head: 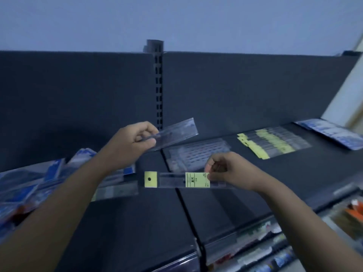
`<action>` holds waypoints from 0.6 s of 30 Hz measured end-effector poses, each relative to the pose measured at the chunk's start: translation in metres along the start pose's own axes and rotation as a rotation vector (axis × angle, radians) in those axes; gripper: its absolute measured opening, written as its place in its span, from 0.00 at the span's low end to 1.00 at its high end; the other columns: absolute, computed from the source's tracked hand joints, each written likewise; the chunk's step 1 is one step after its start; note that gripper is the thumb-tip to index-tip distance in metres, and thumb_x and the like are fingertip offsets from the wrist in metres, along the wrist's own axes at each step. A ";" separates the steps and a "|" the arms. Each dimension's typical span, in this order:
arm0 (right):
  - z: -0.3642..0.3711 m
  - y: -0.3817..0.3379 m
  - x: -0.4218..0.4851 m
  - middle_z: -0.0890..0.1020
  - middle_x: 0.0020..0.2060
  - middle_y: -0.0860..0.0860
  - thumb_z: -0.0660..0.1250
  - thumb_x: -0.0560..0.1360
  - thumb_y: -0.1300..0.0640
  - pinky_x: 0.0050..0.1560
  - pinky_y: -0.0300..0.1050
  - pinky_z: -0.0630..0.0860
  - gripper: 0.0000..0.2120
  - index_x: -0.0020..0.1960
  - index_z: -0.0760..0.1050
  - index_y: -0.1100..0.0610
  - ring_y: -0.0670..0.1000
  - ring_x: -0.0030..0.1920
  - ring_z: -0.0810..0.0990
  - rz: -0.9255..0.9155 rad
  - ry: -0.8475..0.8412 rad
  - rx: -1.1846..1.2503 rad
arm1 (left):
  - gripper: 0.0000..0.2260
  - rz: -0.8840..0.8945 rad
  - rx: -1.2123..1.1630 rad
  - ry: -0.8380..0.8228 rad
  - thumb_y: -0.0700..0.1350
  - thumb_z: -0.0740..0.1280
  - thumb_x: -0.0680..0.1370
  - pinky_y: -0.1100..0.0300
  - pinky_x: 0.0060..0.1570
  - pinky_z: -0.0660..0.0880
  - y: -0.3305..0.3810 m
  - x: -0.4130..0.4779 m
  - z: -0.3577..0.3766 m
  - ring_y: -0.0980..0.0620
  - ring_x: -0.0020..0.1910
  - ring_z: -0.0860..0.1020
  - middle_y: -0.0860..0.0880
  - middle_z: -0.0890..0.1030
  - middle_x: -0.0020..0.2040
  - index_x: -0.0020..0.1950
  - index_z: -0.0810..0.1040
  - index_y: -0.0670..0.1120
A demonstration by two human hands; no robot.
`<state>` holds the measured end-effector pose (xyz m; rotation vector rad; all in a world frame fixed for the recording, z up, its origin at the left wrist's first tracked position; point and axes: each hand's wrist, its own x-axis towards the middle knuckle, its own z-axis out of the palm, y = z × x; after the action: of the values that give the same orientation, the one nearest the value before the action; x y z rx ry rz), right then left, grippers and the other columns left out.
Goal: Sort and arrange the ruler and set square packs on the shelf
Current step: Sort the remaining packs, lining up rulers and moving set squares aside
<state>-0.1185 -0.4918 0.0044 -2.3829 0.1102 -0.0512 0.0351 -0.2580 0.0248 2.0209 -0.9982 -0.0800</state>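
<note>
A person is holding one ruler pack in each hand over the dark shelf (225, 203).

The left hand (129, 146) is pinching the end of a clear ruler pack (176, 132), lifting it up near the back of the shelf. The right hand (229, 169) is pinching a ruler pack with yellow labels (176, 180), holding it flat above the middle of the shelf. Both packs are long, thin and see-through. They are probably light, stiff and a bit slippery, so holding near one end with thumb and fingers looks fine. More yellow ruler packs (273, 143) are lying in a neat row by the back right edge. Blue packs (29, 185) are piling up messily at the left edge.
</note>
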 end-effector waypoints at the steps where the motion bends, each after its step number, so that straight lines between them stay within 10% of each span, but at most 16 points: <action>1: -0.015 0.013 -0.009 0.82 0.34 0.48 0.71 0.71 0.67 0.41 0.40 0.76 0.03 0.43 0.78 0.61 0.44 0.34 0.79 0.007 0.013 0.003 | 0.06 0.018 -0.010 -0.015 0.41 0.66 0.78 0.66 0.37 0.69 0.011 0.012 0.014 0.63 0.31 0.73 0.61 0.76 0.34 0.48 0.78 0.52; 18: -0.233 0.305 -0.003 0.78 0.34 0.46 0.70 0.70 0.66 0.39 0.37 0.70 0.10 0.39 0.78 0.50 0.42 0.34 0.74 -0.030 -0.002 -0.009 | 0.06 -0.185 -0.005 0.059 0.42 0.64 0.79 0.61 0.42 0.71 0.136 0.141 0.274 0.60 0.41 0.76 0.54 0.80 0.42 0.45 0.77 0.53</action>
<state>-0.1572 -0.8714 -0.0354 -2.3933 0.0740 -0.0621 -0.0618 -0.5786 -0.0095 2.0952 -0.7719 -0.1206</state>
